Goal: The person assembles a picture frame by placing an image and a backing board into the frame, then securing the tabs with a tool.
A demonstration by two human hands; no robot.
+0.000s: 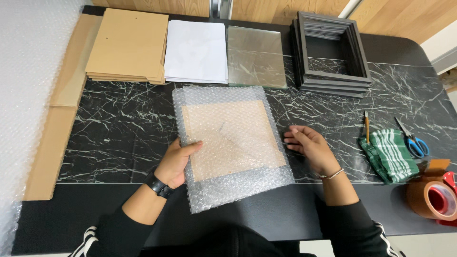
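A brown square board wrapped in clear bubble wrap [233,143] lies on the black marble table [119,128] in front of me. My left hand [177,162] grips the wrap's left edge, thumb on top. Resting at the package's right edge, my right hand [312,148] has its fingers curled against the bubble wrap. A black watch sits on my left wrist and a thin bracelet on my right.
Along the back lie a stack of brown boards [128,45], white sheets [196,51], glass panes [254,56] and stacked black frames [331,52]. Right side: a pencil [366,126], green striped cloth [390,154], blue scissors [413,140], brown tape dispenser [435,195]. Bubble wrap roll [24,95] and cardboard [52,143] at left.
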